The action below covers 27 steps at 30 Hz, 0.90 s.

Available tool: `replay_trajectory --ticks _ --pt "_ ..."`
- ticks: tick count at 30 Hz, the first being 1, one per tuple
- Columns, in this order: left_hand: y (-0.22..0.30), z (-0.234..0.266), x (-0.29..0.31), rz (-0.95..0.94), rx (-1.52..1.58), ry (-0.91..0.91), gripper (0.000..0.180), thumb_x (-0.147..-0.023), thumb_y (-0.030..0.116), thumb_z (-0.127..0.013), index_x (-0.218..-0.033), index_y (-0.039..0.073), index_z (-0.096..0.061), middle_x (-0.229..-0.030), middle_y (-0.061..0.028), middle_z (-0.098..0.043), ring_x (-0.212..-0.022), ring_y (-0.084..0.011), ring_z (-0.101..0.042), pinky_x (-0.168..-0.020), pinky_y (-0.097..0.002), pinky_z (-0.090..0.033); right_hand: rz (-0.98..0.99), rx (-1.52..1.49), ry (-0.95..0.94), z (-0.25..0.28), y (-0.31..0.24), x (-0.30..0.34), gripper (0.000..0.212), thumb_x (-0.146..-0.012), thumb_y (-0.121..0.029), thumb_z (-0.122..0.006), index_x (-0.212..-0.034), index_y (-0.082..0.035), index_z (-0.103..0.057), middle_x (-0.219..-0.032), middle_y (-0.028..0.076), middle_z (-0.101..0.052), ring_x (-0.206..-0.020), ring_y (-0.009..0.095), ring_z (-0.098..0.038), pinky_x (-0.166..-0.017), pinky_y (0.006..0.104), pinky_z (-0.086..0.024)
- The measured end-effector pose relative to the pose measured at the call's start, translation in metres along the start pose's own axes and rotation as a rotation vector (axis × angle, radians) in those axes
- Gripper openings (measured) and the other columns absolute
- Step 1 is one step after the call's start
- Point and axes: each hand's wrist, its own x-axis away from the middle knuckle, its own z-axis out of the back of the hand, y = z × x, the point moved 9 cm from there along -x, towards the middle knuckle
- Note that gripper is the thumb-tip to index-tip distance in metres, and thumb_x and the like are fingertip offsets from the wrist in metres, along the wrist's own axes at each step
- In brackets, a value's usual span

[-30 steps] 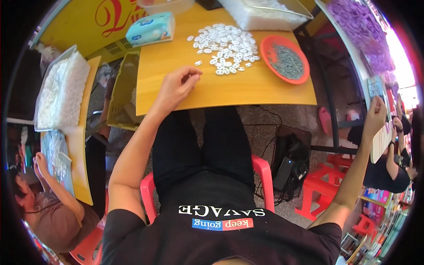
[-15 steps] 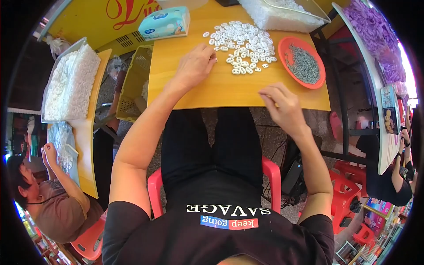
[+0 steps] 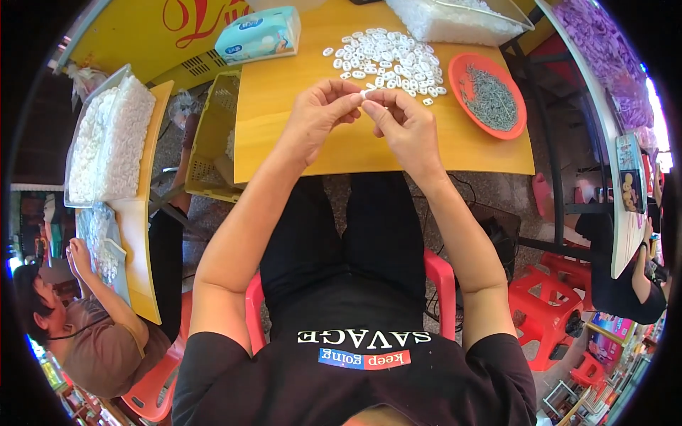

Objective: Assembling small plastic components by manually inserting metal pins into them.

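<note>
Over the table (image 3: 284, 156), my left hand (image 3: 323, 117) and my right hand (image 3: 410, 128) meet fingertip to fingertip. Between them shows a small white plastic piece (image 3: 365, 93), pinched by my left thumb and forefinger. My right thumb and forefinger are closed against its other side; whatever they hold is too small to make out. Just beyond my hands spreads a loose pile of white oval two-hole plastic pieces (image 3: 398, 60). To the right of the pile sits a red-orange plate (image 3: 513, 128) of thin grey metal pins or screws (image 3: 491, 99).
A tissue pack (image 3: 259, 35) lies at the far left of the table, and a clear bin of white parts (image 3: 458, 25) stands at the back right. Left of the table are a yellow crate (image 3: 213, 135) and a co-worker (image 3: 99, 334) at another table. Red stools (image 3: 543, 305) stand at right.
My right hand has moved left and away from me to join my left hand. The left has shifted slightly right, and a white piece now shows between their fingertips.
</note>
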Motion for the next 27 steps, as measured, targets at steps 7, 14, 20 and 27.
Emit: replay_trajectory --ticks 7,14,20,27 --pt "0.004 0.0 0.017 -0.094 0.138 0.128 0.019 -0.091 0.008 -0.068 -0.106 -0.001 -0.063 -0.096 -0.0074 -0.066 -0.084 -0.0131 -0.064 -0.077 -0.0254 -0.053 0.03 -0.116 0.077 0.0 0.007 -0.006 0.022 -0.085 -0.013 -0.076 -0.098 0.001 -0.066 -0.082 0.005 -0.068 -0.063 0.005 -0.056 -0.056 0.0221 -0.046" --pt "0.001 -0.009 0.02 -0.128 0.169 0.096 0.02 -0.093 0.007 -0.065 -0.109 -0.003 -0.061 -0.097 -0.0082 -0.066 -0.084 -0.0143 -0.064 -0.078 -0.0267 -0.053 0.195 0.035 0.061 0.008 -0.014 -0.007 0.014 -0.084 -0.01 -0.072 -0.091 0.002 -0.068 -0.082 0.012 -0.065 -0.064 0.017 -0.062 -0.058 0.0281 -0.05" --pt "-0.001 -0.015 0.016 -0.106 0.156 0.112 0.018 -0.093 0.008 -0.066 -0.107 -0.003 -0.062 -0.095 -0.0083 -0.067 -0.083 -0.0142 -0.064 -0.079 -0.027 -0.052 0.253 0.248 0.006 0.013 -0.03 -0.008 0.011 -0.085 -0.008 -0.07 -0.089 0.002 -0.067 -0.085 0.013 -0.064 -0.066 0.021 -0.064 -0.059 0.0316 -0.051" --pt "-0.008 -0.008 0.01 -0.156 0.085 0.142 0.016 -0.093 0.008 -0.066 -0.106 -0.002 -0.063 -0.093 -0.0081 -0.068 -0.08 -0.0134 -0.064 -0.077 -0.0261 -0.051 0.36 0.368 -0.03 0.054 -0.033 -0.016 0.008 -0.087 -0.005 -0.07 -0.092 0.0 -0.07 -0.082 0.007 -0.066 -0.068 0.011 -0.058 -0.058 0.0248 -0.045"
